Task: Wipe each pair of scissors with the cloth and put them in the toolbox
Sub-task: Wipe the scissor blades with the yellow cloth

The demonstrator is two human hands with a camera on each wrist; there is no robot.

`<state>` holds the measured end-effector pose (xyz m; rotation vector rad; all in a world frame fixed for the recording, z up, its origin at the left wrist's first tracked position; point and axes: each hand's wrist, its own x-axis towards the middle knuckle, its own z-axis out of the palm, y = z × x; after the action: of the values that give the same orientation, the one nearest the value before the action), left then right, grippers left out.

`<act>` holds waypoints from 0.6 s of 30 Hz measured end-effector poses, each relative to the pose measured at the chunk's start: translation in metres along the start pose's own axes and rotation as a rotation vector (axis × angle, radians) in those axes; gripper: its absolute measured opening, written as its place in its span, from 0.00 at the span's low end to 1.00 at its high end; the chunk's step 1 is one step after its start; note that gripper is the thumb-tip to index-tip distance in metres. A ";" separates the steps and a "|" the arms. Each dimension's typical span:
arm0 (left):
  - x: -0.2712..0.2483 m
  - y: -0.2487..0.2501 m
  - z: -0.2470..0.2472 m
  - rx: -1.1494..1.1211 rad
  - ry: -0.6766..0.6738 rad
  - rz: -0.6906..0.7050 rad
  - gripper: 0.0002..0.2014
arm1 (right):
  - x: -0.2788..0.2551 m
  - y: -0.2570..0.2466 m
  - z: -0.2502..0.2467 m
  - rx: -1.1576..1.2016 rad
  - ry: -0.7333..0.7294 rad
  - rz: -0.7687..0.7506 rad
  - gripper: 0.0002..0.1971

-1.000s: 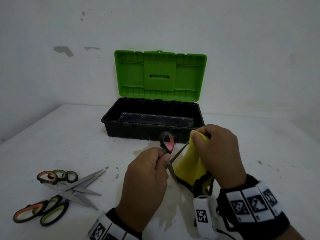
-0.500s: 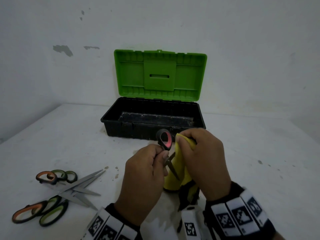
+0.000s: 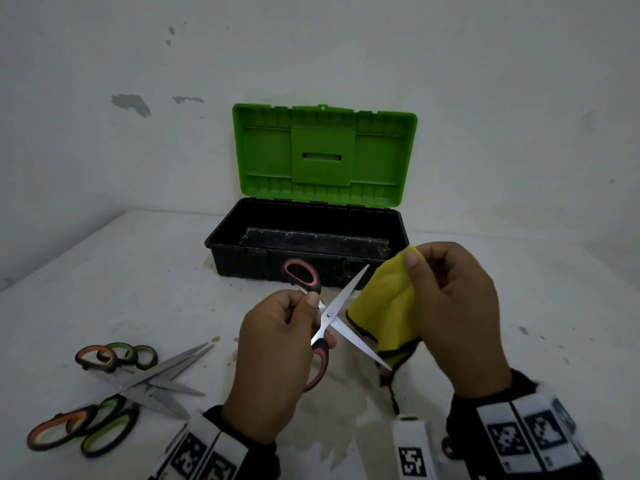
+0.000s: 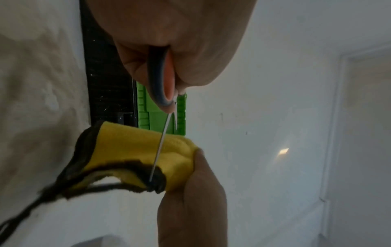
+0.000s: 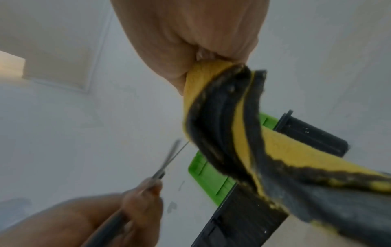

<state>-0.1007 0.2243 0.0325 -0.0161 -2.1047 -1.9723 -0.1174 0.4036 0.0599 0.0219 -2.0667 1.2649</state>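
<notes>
My left hand (image 3: 277, 344) grips the red-and-black scissors (image 3: 330, 315) by their handles, blades spread wide in an X above the table. In the left wrist view the scissors (image 4: 161, 80) point away toward the cloth. My right hand (image 3: 450, 306) pinches the yellow cloth (image 3: 388, 306) with its dark border just right of the blades; the cloth (image 5: 232, 117) hangs from the fingers in the right wrist view. The toolbox (image 3: 304, 251), black with a raised green lid (image 3: 323, 155), stands open behind the hands. Its inside shows no scissors.
Several more scissors (image 3: 114, 386) with orange and green handles lie in a heap at the table's front left. The white table (image 3: 138, 271) meets a white wall close behind the toolbox.
The right hand has drawn the cloth off the blades and moved right and up. The scissors' blades, hidden in the cloth before, now stand spread apart and bare.
</notes>
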 end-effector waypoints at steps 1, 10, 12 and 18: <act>0.001 -0.001 0.001 -0.002 0.018 -0.005 0.16 | -0.007 -0.007 0.001 0.054 -0.044 -0.015 0.04; 0.007 -0.001 0.004 0.090 0.201 0.070 0.17 | -0.053 -0.019 0.014 0.311 -0.458 -0.069 0.13; 0.006 -0.002 0.005 0.086 0.208 0.086 0.17 | -0.055 -0.016 0.016 0.349 -0.392 0.015 0.15; 0.003 -0.004 0.008 0.092 0.161 0.179 0.13 | -0.051 -0.003 0.021 0.197 -0.307 0.095 0.13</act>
<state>-0.1060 0.2317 0.0293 -0.0265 -2.0136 -1.7140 -0.0895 0.3684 0.0271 0.2226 -2.2102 1.6040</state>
